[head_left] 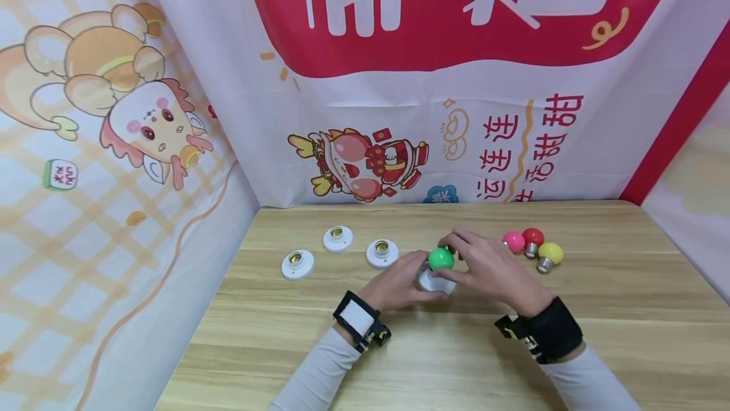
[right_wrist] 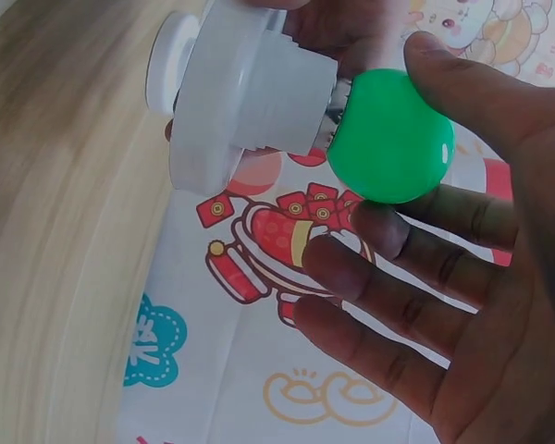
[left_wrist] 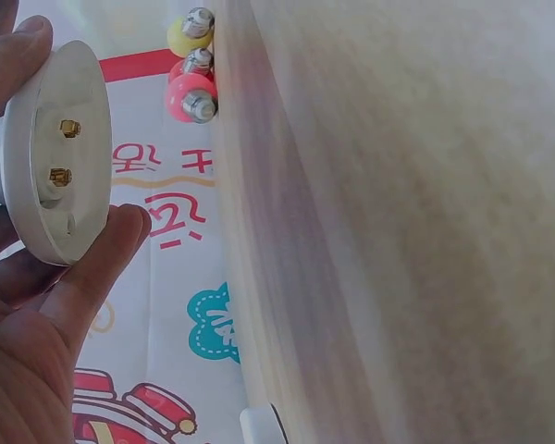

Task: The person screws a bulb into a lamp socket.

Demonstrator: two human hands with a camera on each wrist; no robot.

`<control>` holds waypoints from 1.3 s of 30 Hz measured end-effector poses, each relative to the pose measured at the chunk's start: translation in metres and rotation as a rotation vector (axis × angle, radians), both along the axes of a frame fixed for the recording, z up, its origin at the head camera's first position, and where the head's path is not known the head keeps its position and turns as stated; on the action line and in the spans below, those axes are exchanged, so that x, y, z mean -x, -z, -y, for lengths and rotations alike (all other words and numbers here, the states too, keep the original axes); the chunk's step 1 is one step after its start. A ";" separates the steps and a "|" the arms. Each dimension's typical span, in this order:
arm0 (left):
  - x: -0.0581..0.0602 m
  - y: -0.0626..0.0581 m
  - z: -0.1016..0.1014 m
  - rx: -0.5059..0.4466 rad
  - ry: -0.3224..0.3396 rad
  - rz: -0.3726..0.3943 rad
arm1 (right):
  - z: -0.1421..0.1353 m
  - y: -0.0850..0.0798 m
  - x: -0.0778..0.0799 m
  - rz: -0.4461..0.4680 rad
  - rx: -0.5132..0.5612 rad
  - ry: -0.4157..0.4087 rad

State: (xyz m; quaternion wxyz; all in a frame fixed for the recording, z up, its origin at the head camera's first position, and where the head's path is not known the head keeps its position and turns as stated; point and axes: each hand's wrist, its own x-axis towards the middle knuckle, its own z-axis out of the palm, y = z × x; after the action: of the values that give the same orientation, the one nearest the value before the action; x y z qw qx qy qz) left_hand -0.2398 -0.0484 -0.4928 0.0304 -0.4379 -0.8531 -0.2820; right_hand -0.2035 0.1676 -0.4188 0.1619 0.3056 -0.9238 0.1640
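My left hand [head_left: 399,284] grips a round white lamp holder [head_left: 435,282] by its rim, held up off the table. Its underside, with two brass terminals, faces the left wrist camera. Into its collar goes the metal base of a green light bulb [right_wrist: 388,139]; part of that base still shows between glass and socket. Thumb and fingers of my right hand [head_left: 487,268] pinch the green globe, while the other fingers are spread and loosely bent in the right wrist view. How far the thread is in is hidden.
Three more white lamp holders [head_left: 382,252] sit on the wooden table [head_left: 399,360] to the left, sockets upward. Past the right hand lie pink [head_left: 514,242], red [head_left: 533,237] and yellow [head_left: 550,253] bulbs. A printed cloth [head_left: 371,94] hangs behind the table's back edge.
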 end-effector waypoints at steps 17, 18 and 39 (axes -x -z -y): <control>-0.001 -0.002 0.001 0.000 -0.026 0.012 | -0.006 -0.005 -0.002 0.038 0.021 -0.040; -0.001 -0.002 0.001 0.000 -0.026 0.011 | -0.007 -0.006 -0.002 0.044 0.027 -0.055; 0.000 -0.001 0.001 -0.002 0.006 0.010 | -0.005 -0.004 -0.001 0.035 -0.001 -0.133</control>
State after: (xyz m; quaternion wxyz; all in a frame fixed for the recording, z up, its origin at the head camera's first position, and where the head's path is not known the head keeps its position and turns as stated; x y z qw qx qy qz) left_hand -0.2397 -0.0496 -0.4914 0.0258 -0.4389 -0.8517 -0.2851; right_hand -0.2026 0.1722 -0.4149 0.1342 0.3633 -0.9044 0.1791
